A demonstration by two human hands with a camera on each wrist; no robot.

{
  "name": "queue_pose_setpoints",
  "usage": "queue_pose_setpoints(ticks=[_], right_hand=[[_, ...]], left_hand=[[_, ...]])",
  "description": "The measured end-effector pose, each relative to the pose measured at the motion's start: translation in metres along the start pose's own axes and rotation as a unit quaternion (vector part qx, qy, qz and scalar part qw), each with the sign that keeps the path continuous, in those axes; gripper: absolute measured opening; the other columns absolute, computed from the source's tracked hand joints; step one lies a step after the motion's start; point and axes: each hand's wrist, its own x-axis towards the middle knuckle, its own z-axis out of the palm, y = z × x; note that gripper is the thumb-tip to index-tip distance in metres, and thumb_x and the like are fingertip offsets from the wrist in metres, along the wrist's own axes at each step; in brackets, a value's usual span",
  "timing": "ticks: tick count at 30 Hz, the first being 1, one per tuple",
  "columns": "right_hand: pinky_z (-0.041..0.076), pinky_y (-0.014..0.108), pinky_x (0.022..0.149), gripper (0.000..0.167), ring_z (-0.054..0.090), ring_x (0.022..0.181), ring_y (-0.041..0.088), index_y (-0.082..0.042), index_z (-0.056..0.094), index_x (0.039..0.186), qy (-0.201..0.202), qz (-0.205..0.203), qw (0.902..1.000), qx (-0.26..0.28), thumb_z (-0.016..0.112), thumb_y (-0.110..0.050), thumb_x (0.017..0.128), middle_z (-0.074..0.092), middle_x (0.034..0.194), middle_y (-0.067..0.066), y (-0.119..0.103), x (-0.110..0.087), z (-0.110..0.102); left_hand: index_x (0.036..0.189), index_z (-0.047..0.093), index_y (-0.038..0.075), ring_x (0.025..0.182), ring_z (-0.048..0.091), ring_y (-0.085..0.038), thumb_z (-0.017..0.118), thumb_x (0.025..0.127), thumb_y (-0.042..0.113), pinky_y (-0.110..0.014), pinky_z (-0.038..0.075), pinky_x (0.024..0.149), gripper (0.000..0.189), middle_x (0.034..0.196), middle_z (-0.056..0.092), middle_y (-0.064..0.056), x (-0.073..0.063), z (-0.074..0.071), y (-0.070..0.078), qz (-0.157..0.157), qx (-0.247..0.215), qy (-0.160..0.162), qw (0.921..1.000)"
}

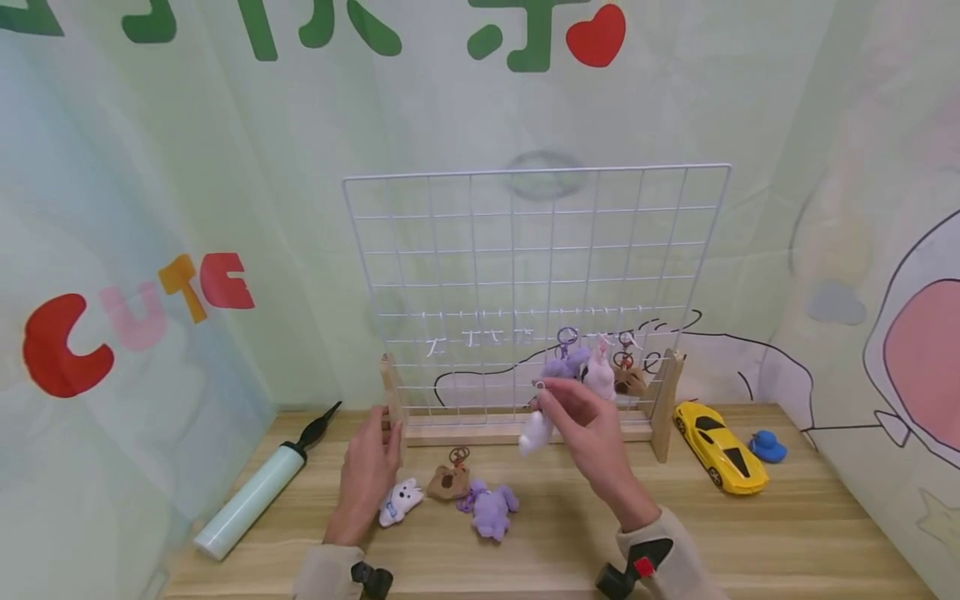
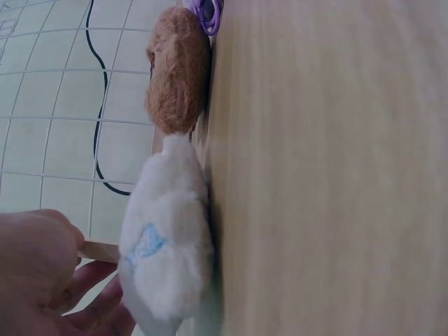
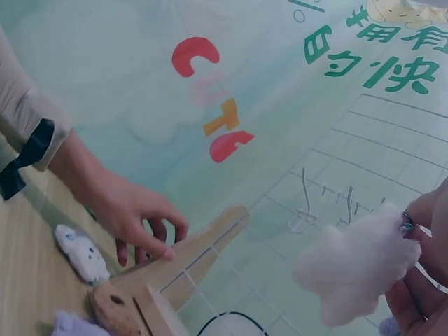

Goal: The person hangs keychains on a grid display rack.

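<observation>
My right hand (image 1: 592, 437) pinches a white plush keychain (image 1: 536, 433) by its ring, in front of the lower part of a white wire grid rack (image 1: 525, 172). The fluffy plush hangs below the fingertips. At the rack's left end, my left hand (image 1: 369, 458) grips the wooden stand leg (image 1: 392, 385) between thumb and fingers. Beside that hand lies a white plush (image 2: 164, 245) with a light blue mark. A brown bear keychain (image 1: 448, 483) and a purple plush keychain (image 1: 492, 511) lie on the table to its right.
On the rack's right side hang purple (image 1: 566, 365), pinkish-white (image 1: 599, 375) and brown (image 1: 630, 382) plush keychains. Several small hooks (image 1: 435, 343) sit further left. A hand pump (image 1: 255, 500) lies at the left, a yellow toy car (image 1: 720, 450) and blue toy duck (image 1: 767, 447) at the right.
</observation>
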Motion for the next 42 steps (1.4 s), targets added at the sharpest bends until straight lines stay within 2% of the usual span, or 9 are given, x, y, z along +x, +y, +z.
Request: queue_pose_setpoints(ticks=[6,11,14,19,25,31,38,42], right_hand=[[0.062,0.026,0.080,0.028,0.075,0.097,0.016,-0.007,0.072,0.131,0.032,0.018,0.9989,0.030,0.073,-0.020,0.106,0.079,0.107,0.012,-0.009,0.014,0.014],[0.063,0.026,0.083,0.028,0.078,0.101,0.017,-0.009,0.074,0.122,0.082,0.029,0.9954,0.040,0.081,-0.025,0.100,0.084,0.106,0.004,-0.013,0.027,0.025],[0.064,0.025,0.080,0.025,0.079,0.098,0.015,-0.010,0.077,0.114,0.117,0.024,0.9926,0.020,0.084,-0.029,0.098,0.085,0.104,0.004,-0.015,0.034,0.031],[0.065,0.027,0.073,0.024,0.081,0.091,0.015,-0.012,0.081,0.108,0.154,-0.008,0.9877,-0.027,0.086,-0.032,0.095,0.085,0.101,0.007,-0.020,0.042,0.035],[0.066,0.028,0.071,0.024,0.082,0.090,0.017,-0.010,0.079,0.105,0.172,-0.013,0.9844,-0.038,0.087,-0.030,0.095,0.085,0.099,0.009,-0.022,0.051,0.037],[0.064,0.025,0.066,0.021,0.083,0.089,0.022,-0.009,0.081,0.103,0.195,-0.037,0.9769,-0.079,0.086,-0.029,0.096,0.085,0.096,0.008,-0.020,0.055,0.038],[0.061,0.018,0.072,0.019,0.081,0.089,0.021,-0.013,0.083,0.110,0.183,-0.060,0.9745,-0.116,0.083,-0.028,0.099,0.085,0.100,0.006,-0.015,0.054,0.034],[0.060,0.019,0.076,0.019,0.080,0.089,0.023,-0.014,0.082,0.115,0.173,-0.075,0.9733,-0.131,0.082,-0.026,0.100,0.085,0.105,0.005,-0.012,0.051,0.030]], left_hand=[[0.140,0.055,0.004,0.101,0.077,-0.034,0.061,0.112,0.020,-0.047,0.067,0.075,0.032,0.122,0.073,-0.023,0.000,0.000,-0.001,0.001,0.005,0.006,1.0000],[0.138,0.056,0.005,0.100,0.077,-0.034,0.061,0.112,0.020,-0.046,0.067,0.074,0.030,0.120,0.074,-0.022,-0.001,0.000,-0.001,0.001,0.005,0.012,0.9999],[0.137,0.056,0.005,0.098,0.076,-0.033,0.061,0.112,0.019,-0.045,0.066,0.072,0.029,0.119,0.073,-0.021,-0.002,0.000,0.000,0.001,0.003,0.010,0.9999],[0.138,0.056,0.004,0.099,0.076,-0.033,0.060,0.113,0.020,-0.045,0.066,0.072,0.030,0.121,0.072,-0.022,-0.003,-0.002,0.002,-0.001,0.003,0.004,1.0000],[0.139,0.055,0.004,0.100,0.076,-0.033,0.060,0.113,0.019,-0.046,0.066,0.075,0.030,0.121,0.072,-0.022,-0.001,-0.002,0.002,0.002,0.003,0.003,1.0000],[0.138,0.055,0.002,0.100,0.076,-0.034,0.061,0.112,0.018,-0.049,0.067,0.078,0.031,0.121,0.072,-0.023,-0.002,-0.001,0.001,0.011,0.008,0.010,0.9999],[0.137,0.056,0.003,0.101,0.076,-0.034,0.061,0.112,0.018,-0.050,0.066,0.080,0.030,0.121,0.073,-0.022,-0.001,-0.001,0.001,0.010,0.010,0.010,0.9998],[0.136,0.057,0.004,0.101,0.076,-0.034,0.061,0.112,0.019,-0.050,0.066,0.079,0.029,0.120,0.073,-0.022,-0.001,0.000,0.001,0.013,0.008,0.013,0.9998]])
